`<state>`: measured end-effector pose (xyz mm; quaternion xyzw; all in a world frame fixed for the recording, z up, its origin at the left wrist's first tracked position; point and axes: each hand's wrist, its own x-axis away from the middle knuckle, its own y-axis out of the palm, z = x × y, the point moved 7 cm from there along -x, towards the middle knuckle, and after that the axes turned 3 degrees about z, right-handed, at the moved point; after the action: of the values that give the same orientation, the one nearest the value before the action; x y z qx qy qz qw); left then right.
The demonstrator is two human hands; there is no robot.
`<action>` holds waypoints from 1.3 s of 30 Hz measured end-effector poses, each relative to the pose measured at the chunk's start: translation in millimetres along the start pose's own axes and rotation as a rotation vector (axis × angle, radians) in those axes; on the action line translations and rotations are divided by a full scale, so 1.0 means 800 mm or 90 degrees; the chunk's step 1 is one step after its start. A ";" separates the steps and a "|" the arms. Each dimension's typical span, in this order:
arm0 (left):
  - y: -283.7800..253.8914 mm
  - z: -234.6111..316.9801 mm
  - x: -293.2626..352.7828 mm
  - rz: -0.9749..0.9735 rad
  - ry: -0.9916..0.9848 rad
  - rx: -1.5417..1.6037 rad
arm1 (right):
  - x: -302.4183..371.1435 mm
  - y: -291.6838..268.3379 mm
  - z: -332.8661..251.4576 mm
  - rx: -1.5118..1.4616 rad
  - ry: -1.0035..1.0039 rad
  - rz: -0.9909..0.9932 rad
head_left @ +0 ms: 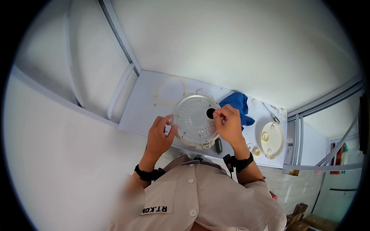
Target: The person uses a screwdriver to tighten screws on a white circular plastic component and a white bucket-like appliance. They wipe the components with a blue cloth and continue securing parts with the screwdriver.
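A round pale unit with a clear, patterned disc [194,121] on top sits in front of me, close to the table's front edge. My left hand [160,134] grips its left rim, thumb over the edge and fingers along the side. On the disc's right part is a black round spot [211,113]. My right hand [229,124] is right beside that spot, thumb and fingertips pinched together; what they hold, if anything, is too small to make out. A dark-handled tool [218,146] lies by the unit's lower right side.
On the white table [135,107], a thin yellowish ring [157,86] lies at the back left. A blue cloth [236,103] is bunched behind my right hand. Farther right are a cream round cover [271,140], small round parts [256,153] and a screwdriver [274,117]. Frame posts flank the table.
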<state>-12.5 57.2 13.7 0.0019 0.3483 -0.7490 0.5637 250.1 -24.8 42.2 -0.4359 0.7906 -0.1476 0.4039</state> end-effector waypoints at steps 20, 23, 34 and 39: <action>0.054 0.109 -0.017 -0.082 0.306 0.164 | 0.169 0.012 0.092 0.137 0.295 -0.047; 0.069 0.123 -0.008 -0.114 0.325 0.187 | 0.178 0.023 0.096 0.158 0.290 -0.091; 0.121 0.187 0.029 -0.114 0.314 0.069 | 0.219 0.070 0.170 0.131 0.271 -0.334; 0.161 0.203 0.058 -0.092 0.293 0.027 | 0.209 0.007 0.168 -0.015 0.222 -0.247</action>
<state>142.7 -82.7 51.2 0.1592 0.4507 -0.7746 0.4141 301.0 -140.7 -130.9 -0.5522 0.7515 -0.2858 0.2205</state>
